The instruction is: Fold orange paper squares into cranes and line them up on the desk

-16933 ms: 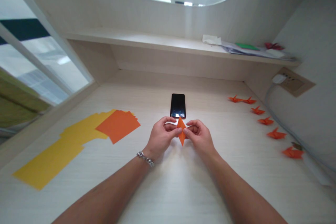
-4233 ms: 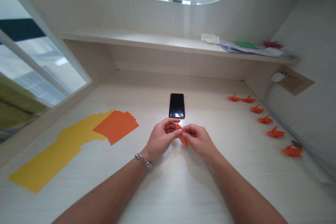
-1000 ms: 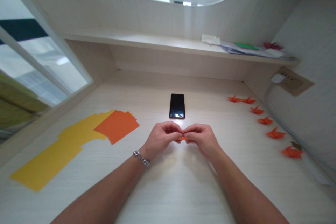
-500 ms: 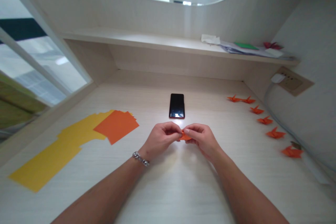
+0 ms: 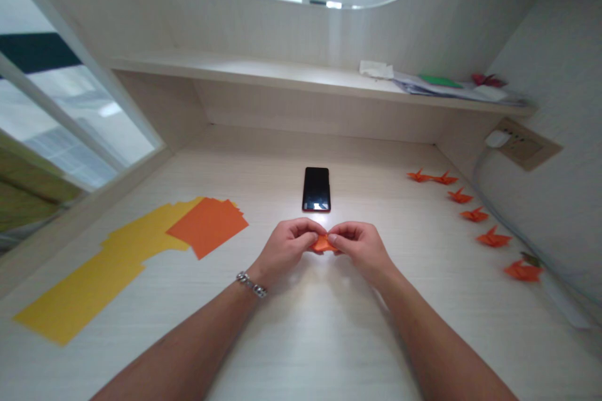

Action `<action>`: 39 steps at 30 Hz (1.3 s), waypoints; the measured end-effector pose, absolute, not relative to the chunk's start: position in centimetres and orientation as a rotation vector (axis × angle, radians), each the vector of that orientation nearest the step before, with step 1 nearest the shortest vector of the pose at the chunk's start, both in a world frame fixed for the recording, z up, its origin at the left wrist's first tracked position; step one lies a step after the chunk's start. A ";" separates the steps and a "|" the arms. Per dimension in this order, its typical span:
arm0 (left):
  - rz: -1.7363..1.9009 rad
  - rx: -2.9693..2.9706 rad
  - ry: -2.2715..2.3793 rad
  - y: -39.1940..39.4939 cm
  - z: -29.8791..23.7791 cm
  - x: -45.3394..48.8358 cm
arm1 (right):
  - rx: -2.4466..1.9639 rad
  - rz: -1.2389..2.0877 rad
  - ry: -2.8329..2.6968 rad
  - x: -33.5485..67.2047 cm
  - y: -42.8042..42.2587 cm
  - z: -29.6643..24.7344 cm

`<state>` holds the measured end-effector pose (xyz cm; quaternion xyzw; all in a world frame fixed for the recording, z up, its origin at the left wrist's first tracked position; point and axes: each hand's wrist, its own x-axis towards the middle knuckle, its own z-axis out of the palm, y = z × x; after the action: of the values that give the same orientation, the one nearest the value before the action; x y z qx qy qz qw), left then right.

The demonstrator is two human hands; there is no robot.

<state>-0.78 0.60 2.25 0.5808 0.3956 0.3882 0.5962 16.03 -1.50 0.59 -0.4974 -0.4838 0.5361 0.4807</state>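
A small piece of folded orange paper [image 5: 322, 244] is pinched between my two hands, just in front of the phone. My left hand [image 5: 292, 240], with a silver chain bracelet [image 5: 252, 284] at its wrist, grips the paper's left side between thumb and fingers. On the right side, my right hand [image 5: 361, 245] presses it with the thumb on top. My fingers cover both ends of the paper, so its full shape is hidden.
Beyond my hands lies a black phone [image 5: 316, 189]. To the left are orange sheets [image 5: 207, 227] and fanned yellow sheets [image 5: 79, 294]. Several orange folded paper birds [image 5: 493, 237] line the right side, beside a cable [image 5: 498, 216]. A shelf [image 5: 263, 75] spans the back.
My left thumb has drawn back leftward, and more of the folded orange paper shows between my hands. My right hand stays nearly in place. The rest of the desk is unchanged.
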 end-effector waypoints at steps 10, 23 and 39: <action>0.936 1.408 0.902 0.8 1.2 -0.9 | -1.231 1.242 -1.324 15.9 -1.6 0.6; 0.937 1.375 0.926 0.8 1.3 -0.8 | -1.182 1.094 -1.343 15.7 -1.4 -0.4; 0.958 1.367 0.918 0.6 1.3 -0.8 | -1.098 1.225 -1.192 15.7 -1.4 0.4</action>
<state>-0.76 0.60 1.33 0.5849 0.3928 0.4097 0.5794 15.71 -1.35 0.36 -0.4594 -0.4988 0.5123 0.5270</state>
